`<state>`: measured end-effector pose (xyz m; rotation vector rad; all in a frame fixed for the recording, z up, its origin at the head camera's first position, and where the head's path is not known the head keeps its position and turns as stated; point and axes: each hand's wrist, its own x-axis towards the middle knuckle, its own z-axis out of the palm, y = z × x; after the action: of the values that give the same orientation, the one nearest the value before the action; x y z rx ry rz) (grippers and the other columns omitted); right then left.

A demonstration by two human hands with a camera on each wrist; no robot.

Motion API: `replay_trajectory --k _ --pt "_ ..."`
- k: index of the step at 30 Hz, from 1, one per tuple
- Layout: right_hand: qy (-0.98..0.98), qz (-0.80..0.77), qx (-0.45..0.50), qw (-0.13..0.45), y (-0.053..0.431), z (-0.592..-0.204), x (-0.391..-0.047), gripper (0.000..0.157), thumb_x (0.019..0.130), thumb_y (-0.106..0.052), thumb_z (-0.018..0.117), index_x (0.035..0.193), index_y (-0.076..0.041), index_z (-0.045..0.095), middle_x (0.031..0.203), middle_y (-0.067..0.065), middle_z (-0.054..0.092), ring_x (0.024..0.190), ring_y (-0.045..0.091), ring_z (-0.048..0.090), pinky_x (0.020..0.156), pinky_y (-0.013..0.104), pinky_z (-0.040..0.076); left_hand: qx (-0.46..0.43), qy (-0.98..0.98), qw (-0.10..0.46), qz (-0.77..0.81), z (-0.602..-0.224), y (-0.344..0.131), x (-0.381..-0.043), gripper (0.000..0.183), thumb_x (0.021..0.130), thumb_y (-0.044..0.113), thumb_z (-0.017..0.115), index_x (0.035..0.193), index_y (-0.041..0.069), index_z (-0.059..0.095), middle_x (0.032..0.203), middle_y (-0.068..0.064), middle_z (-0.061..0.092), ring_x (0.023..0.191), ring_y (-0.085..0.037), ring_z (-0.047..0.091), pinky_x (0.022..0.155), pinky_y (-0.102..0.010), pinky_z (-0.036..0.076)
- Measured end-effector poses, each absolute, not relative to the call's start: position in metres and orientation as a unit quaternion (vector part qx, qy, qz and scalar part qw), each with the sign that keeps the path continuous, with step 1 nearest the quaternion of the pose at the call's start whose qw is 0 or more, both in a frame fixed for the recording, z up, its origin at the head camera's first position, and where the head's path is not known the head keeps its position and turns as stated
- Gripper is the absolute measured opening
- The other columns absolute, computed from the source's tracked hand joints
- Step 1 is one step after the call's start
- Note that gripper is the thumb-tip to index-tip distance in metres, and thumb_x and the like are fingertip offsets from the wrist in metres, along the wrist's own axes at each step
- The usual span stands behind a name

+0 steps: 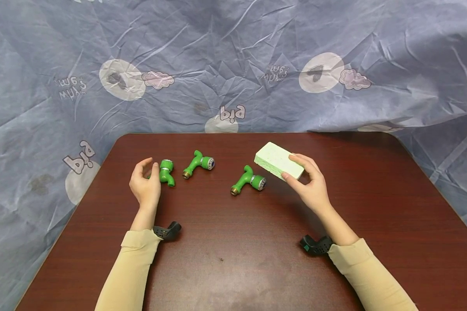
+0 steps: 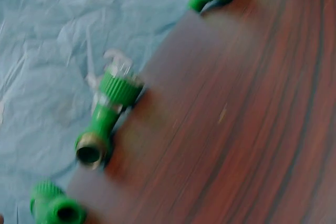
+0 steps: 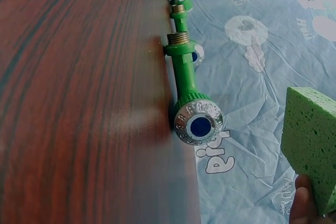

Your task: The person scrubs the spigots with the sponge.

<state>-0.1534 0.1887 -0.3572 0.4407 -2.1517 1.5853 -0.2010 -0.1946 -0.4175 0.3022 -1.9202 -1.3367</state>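
My right hand grips a pale green sponge by its right end, thumb on the near side and fingers on the far side. The sponge is held above the table, and its porous side shows in the right wrist view. Beside the leftmost green tap, my left hand hovers with loosely bent fingers and nothing in its grasp. A second green tap lies just to the right of that one. Nearest the sponge lies a third tap, with a brass threaded end and a ribbed green knob.
The taps lie on a dark red-brown wooden table with rounded far corners. Behind it hangs a wrinkled blue-grey printed sheet. Each wrist wears a black band, the left band and the right band.
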Motion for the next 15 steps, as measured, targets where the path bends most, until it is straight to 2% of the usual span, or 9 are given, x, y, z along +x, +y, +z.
replay_trajectory --k 5,10,15 --pt "-0.779 0.568 0.159 0.211 0.188 -0.357 -0.153 0.044 0.076 0.01 0.07 0.119 0.01 0.057 0.126 0.024 0.05 0.103 0.013 0.049 0.073 0.011 0.044 0.066 -0.784 0.342 -0.513 -0.421 -0.176 -0.201 0.022 0.088 0.013 0.065 0.106 0.001 0.067 0.101 -0.012 0.068 0.089 -0.025 0.067 0.076 -0.039 0.053" --pt "-0.779 0.571 0.158 0.204 0.188 -0.358 -0.153 0.045 0.077 0.009 0.07 0.12 0.01 0.057 0.126 0.024 0.049 0.102 0.012 0.05 0.074 0.012 0.044 0.049 -0.818 0.297 -0.49 -0.432 -0.165 -0.201 0.024 0.086 0.016 0.067 0.107 0.003 0.067 0.098 -0.013 0.07 0.089 -0.024 0.067 0.078 -0.04 0.048" --pt "-0.779 0.572 0.161 0.198 0.187 -0.36 -0.154 0.045 0.077 0.008 0.07 0.12 0.01 0.057 0.127 0.024 0.049 0.101 0.011 0.05 0.074 0.012 0.044 0.042 -0.828 0.292 -0.478 -0.436 -0.16 -0.201 0.024 0.084 0.014 0.069 0.106 0.003 0.068 0.093 -0.013 0.07 0.091 -0.027 0.064 0.079 -0.043 0.044"
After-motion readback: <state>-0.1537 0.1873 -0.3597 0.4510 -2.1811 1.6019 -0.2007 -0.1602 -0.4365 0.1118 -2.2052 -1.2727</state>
